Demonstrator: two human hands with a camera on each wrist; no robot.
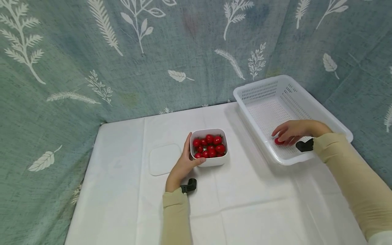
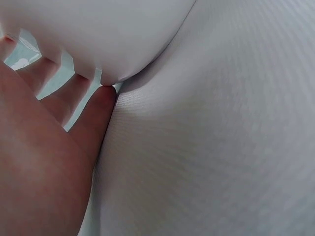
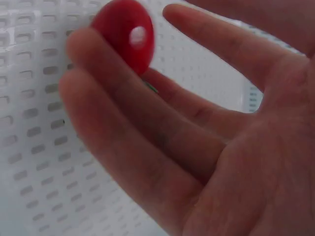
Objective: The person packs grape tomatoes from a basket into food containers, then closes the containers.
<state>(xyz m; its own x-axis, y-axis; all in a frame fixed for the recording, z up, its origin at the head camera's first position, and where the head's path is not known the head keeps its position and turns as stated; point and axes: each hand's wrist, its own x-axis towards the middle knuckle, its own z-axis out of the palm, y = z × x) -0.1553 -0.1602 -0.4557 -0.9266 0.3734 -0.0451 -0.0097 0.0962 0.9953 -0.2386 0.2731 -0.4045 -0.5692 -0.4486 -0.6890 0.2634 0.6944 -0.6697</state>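
Observation:
A small white square container [image 1: 215,162] stands mid-table, holding several cherry tomatoes [image 1: 212,152]. My left hand [image 1: 182,165] holds its left side, the fingers along the wall and the thumb at the front rim. In the left wrist view, the fingers [image 2: 91,115] touch the smooth white wall low down. My right hand [image 1: 295,130] reaches into a white perforated basket [image 1: 260,127]. At its fingertips is one cherry tomato [image 3: 125,37], on the basket floor. The right wrist view has the thumb apart from this tomato, with the other fingers stretched alongside it.
A translucent white lid [image 1: 165,159] lies flat on the table, left of the container. White cloth covers the table [image 1: 116,190]. Behind it hangs a green-blue curtain [image 1: 196,54] with white leaf patterns, close to the basket's back edge.

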